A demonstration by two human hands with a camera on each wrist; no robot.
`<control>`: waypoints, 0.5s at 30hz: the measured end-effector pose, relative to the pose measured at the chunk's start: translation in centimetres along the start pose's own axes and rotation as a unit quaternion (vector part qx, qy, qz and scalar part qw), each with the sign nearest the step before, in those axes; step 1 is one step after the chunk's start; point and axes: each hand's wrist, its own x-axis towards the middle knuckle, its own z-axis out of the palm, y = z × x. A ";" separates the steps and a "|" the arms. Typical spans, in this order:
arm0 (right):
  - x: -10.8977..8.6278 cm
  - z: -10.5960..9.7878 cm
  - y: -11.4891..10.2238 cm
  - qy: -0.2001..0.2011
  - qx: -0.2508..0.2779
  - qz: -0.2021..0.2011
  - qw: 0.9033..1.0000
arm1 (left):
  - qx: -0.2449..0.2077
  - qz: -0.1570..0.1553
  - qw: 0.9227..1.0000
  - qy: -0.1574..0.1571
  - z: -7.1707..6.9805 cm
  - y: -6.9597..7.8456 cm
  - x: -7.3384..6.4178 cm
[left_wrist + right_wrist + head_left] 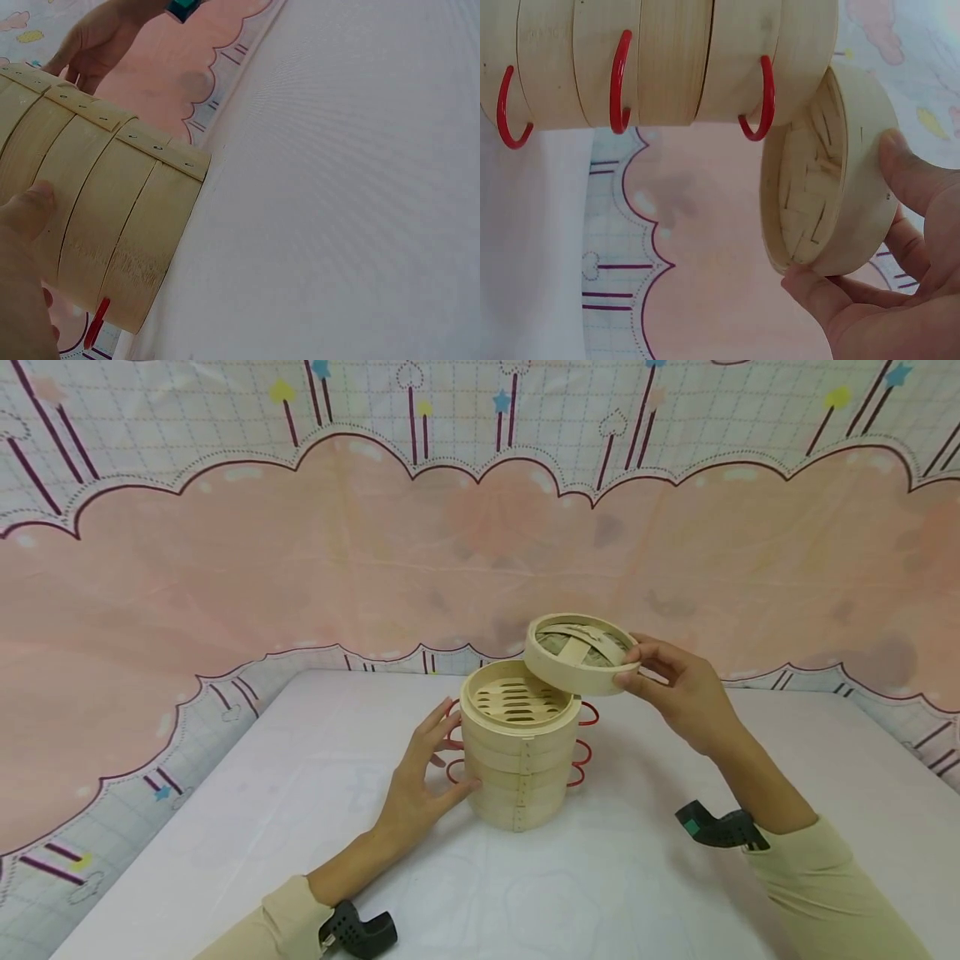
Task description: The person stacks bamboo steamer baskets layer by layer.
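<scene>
A bamboo steamer (517,777) of stacked tiers stands upright on the white table, red loop handles on its sides. Its uncovered top tier shows a slatted base (517,703). My left hand (420,772) holds the stack from the left, thumb on the front and fingers at the far side near the handles. In the left wrist view the thumb lies against the wall. The round woven steamer lid (581,653) is tilted above the stack's right back rim, pinched at its right edge by my right hand (682,693). The right wrist view shows the lid's woven underside (810,180).
The white table (315,827) spreads around the steamer. Behind it hangs a pink and white patterned cloth (300,568), which also runs along the table's sides. A black wrist device (720,827) sits on each wrist, beside the light sleeves.
</scene>
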 end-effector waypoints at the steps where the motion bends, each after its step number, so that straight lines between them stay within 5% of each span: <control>1: 0.0 0.1 -0.1 -0.002 0.004 -0.002 1.000 | -0.001 0.001 1.000 0.001 0.0 0.0 0.0; 15: -0.5 1.1 -0.7 -0.030 0.056 -0.008 0.998 | -0.001 0.001 1.000 -0.002 -0.1 0.1 -0.1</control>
